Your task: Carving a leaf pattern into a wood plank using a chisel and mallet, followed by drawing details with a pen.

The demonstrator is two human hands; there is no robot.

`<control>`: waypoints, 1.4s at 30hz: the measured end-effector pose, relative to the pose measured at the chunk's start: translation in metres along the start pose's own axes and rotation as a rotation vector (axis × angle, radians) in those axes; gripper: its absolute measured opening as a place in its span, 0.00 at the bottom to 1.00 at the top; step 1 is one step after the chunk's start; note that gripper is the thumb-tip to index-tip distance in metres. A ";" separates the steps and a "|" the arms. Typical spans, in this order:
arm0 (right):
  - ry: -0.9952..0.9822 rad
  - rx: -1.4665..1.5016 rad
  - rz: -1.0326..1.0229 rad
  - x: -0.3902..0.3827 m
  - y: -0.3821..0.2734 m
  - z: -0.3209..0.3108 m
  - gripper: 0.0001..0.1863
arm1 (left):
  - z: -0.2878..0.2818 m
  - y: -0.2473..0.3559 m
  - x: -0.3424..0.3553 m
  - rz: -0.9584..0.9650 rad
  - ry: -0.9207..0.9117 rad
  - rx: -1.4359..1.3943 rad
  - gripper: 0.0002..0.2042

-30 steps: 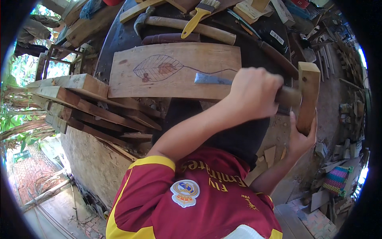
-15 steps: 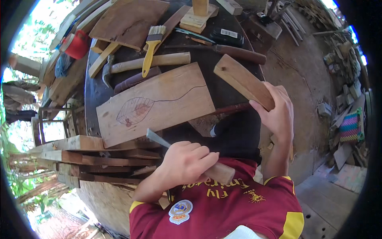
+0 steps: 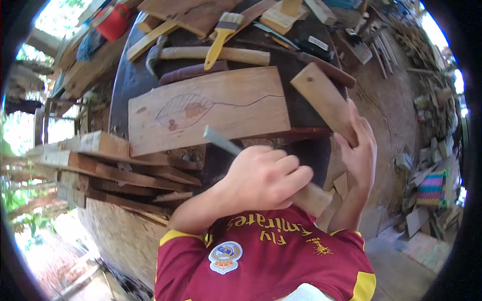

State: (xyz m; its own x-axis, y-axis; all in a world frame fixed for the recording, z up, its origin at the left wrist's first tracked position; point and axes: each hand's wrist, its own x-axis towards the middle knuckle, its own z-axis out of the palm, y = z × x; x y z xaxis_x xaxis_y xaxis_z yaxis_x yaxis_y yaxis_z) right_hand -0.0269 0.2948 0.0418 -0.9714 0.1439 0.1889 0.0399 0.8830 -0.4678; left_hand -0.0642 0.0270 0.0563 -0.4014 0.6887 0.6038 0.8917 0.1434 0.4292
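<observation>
My left hand (image 3: 268, 178) is closed around a chisel, with its wooden handle (image 3: 315, 199) sticking out toward my body and its flat metal blade (image 3: 221, 140) pointing up and left. In the picture the blade's tip overlaps the near edge of a pale board (image 3: 241, 93); whether it touches I cannot tell. Drawn on that board are a veined leaf (image 3: 185, 109) and a long curving stem line. My right hand (image 3: 359, 150) grips the lower end of a thick wooden block (image 3: 324, 100), raised at a slant beyond the board's right end.
Behind the board lie a claw hammer (image 3: 216, 54), a yellow-handled paintbrush (image 3: 218, 42), and a long brown-handled tool (image 3: 329, 70) on the dark table (image 3: 123, 95). Stacked timber (image 3: 108, 145) juts out at the left. A red container (image 3: 111, 22) stands at the far left.
The whole view has shifted, so the table and tools sit higher and further right. My left hand with the chisel appears further up and right. Both hands keep their hold.
</observation>
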 end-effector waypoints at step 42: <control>0.561 0.209 -0.077 -0.037 0.054 0.006 0.36 | 0.045 -0.032 0.076 -0.454 0.358 -0.040 0.11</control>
State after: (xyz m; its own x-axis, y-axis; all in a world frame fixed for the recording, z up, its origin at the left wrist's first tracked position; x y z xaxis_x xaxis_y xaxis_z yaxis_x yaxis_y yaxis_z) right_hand 0.0100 0.3343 0.0049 -0.6953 0.3473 0.6292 -0.1275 0.8020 -0.5836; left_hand -0.1133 0.1064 0.0581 -0.7938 0.2805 0.5397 0.6079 0.3362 0.7193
